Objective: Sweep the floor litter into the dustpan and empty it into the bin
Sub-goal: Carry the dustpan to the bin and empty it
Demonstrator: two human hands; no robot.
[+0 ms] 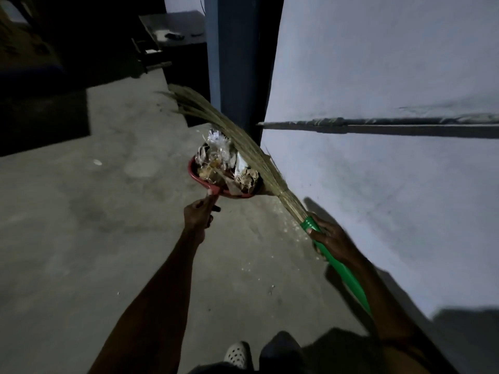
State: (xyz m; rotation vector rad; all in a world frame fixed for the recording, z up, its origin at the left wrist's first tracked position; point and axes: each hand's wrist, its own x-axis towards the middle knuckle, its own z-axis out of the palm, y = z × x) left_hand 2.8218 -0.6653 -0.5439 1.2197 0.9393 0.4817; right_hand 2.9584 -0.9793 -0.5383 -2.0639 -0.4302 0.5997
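My left hand [198, 214] grips the handle of a red dustpan [195, 174], held up off the floor. The pan is heaped with litter [224, 163]: crumpled plastic, paper and dry leaves. My right hand [330, 238] is closed around the green handle of a grass broom [243, 141]. The broom's straw head lies over the right side of the litter and points up and away to the left. No bin is visible.
A pale wall [378, 76] runs along the right with a dark pipe [405, 122] across it. A blue-grey pillar [235, 58] stands ahead. A dark table [175, 25] and furniture fill the back left. Small specks dot the concrete floor [81, 238]. My foot [237, 353] shows below.
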